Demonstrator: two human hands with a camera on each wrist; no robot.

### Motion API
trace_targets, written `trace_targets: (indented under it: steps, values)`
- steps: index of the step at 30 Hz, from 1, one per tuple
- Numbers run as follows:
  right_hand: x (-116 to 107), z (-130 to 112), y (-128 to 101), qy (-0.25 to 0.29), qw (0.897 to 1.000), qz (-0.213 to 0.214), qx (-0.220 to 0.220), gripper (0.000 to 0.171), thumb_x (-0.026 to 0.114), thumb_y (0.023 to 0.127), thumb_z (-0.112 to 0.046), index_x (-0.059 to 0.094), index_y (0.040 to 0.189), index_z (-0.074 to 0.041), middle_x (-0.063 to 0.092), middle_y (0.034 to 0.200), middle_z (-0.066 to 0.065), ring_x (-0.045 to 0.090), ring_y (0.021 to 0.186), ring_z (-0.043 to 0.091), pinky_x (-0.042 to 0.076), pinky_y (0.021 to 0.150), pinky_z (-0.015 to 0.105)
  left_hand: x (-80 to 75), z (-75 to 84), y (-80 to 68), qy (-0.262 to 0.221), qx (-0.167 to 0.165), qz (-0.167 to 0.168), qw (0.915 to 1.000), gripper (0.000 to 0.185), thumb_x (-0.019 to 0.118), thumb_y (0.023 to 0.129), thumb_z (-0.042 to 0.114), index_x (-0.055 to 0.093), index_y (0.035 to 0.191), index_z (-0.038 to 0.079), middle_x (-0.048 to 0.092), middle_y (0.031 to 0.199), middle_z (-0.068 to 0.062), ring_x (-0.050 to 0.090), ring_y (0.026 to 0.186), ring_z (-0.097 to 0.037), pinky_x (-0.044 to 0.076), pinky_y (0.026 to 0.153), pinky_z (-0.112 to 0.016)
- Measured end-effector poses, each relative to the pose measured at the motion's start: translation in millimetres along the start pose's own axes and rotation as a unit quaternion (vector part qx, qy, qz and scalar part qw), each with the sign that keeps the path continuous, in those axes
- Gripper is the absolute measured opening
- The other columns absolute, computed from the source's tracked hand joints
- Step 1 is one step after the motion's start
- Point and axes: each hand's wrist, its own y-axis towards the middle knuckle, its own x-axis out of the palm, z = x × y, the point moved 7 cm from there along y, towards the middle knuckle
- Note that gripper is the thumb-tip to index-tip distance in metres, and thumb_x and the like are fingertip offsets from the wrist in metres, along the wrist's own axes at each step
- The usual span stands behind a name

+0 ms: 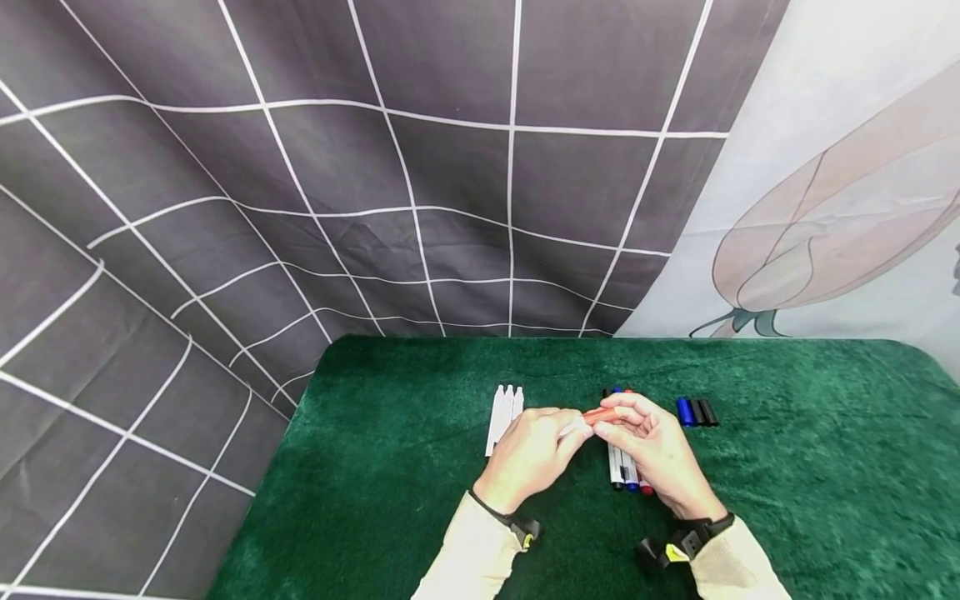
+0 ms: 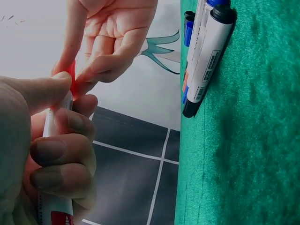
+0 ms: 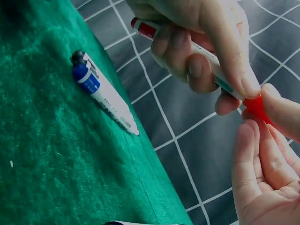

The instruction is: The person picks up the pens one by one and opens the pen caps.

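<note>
My left hand (image 1: 528,458) grips the white barrel of a red marker (image 3: 206,52), fingers curled round it. The marker's red end (image 3: 145,28) sticks out behind that hand in the right wrist view. At the marker's other end, my right hand (image 1: 652,446) pinches a red cap (image 3: 255,108) between thumb and fingertips. Thumbs of both hands come close together where cap and barrel meet. The marker is held up over the green table, level with the hands. In the left wrist view the red cap (image 2: 72,77) shows between the two hands.
Several white uncapped markers (image 1: 502,412) lie side by side left of the hands. Beneath the right hand lie capped markers (image 1: 624,471) in black, blue and red. Farther right is a row of loose caps (image 1: 697,412), one blue, two black. Green cloth (image 1: 375,500) covers the table.
</note>
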Motion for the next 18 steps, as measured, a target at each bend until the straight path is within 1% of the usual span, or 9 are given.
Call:
trace_targets:
  steps: [4,6,10,12,14,17,18]
  values:
    - [1,-2,0,0.024,1.000,0.010,-0.011,0.025,0.066,0.095,-0.001,0.057,0.118,0.001,0.075,0.105,0.004,0.071,0.097,0.013,0.055,0.083,0.026,-1.4,-0.2,-0.1,0.006,-0.002,0.006,1.0000,0.021,0.059,0.102,0.026,0.069,0.086,0.017,0.059,0.074,0.008,0.055,0.068,-0.005,0.043,0.061,-0.019]
    - [1,-2,-1,0.033,0.999,0.012,-0.021,0.024,0.064,0.095,0.001,0.057,0.118,0.003,0.075,0.105,0.005,0.071,0.098,0.013,0.054,0.084,0.026,-2.0,-0.4,-0.1,0.012,-0.002,0.009,0.9999,0.021,0.060,0.102,0.027,0.069,0.086,0.017,0.060,0.074,0.007,0.056,0.067,-0.005,0.044,0.061,-0.019]
    - [-3,-4,-1,0.039,0.998,0.039,-0.025,0.027,0.064,0.096,0.001,0.057,0.121,0.007,0.075,0.103,0.003,0.070,0.096,0.011,0.053,0.084,0.024,-2.9,-0.8,-0.3,0.027,-0.010,0.012,0.9995,0.017,0.063,0.100,0.027,0.073,0.092,0.016,0.067,0.081,0.006,0.062,0.072,-0.005,0.048,0.066,-0.020]
    - [-6,-6,0,0.037,0.997,0.057,-0.021,0.029,0.065,0.096,-0.001,0.058,0.122,0.007,0.074,0.102,0.001,0.070,0.095,0.009,0.053,0.083,0.023,-3.3,-1.6,-0.6,0.028,-0.022,0.009,0.9993,0.016,0.064,0.099,0.027,0.075,0.097,0.015,0.070,0.085,0.006,0.065,0.076,-0.006,0.050,0.069,-0.021]
    - [-10,-7,0,0.034,0.997,0.072,-0.016,0.031,0.066,0.096,-0.003,0.059,0.124,0.007,0.074,0.102,-0.001,0.069,0.094,0.007,0.053,0.083,0.022,-3.8,-3.0,-0.9,0.026,-0.044,0.006,0.9987,0.019,0.062,0.100,0.027,0.076,0.101,0.014,0.072,0.090,0.005,0.067,0.082,-0.007,0.052,0.074,-0.022]
    - [-13,-9,0,0.024,0.996,0.084,-0.020,0.034,0.065,0.097,-0.005,0.060,0.129,0.005,0.073,0.103,-0.002,0.068,0.095,0.006,0.053,0.084,0.021,-4.8,-5.2,-1.6,0.020,-0.077,0.002,0.9968,0.022,0.057,0.099,0.021,0.075,0.108,0.011,0.073,0.098,0.002,0.070,0.092,-0.011,0.053,0.082,-0.025]
    - [-15,-9,0,0.019,0.996,0.086,-0.024,0.035,0.065,0.097,-0.005,0.060,0.130,0.004,0.072,0.103,-0.002,0.068,0.095,0.007,0.053,0.084,0.021,-5.5,-5.9,-1.9,0.022,-0.085,0.004,0.9961,0.023,0.056,0.098,0.018,0.075,0.109,0.011,0.073,0.099,0.002,0.070,0.093,-0.012,0.053,0.082,-0.025]
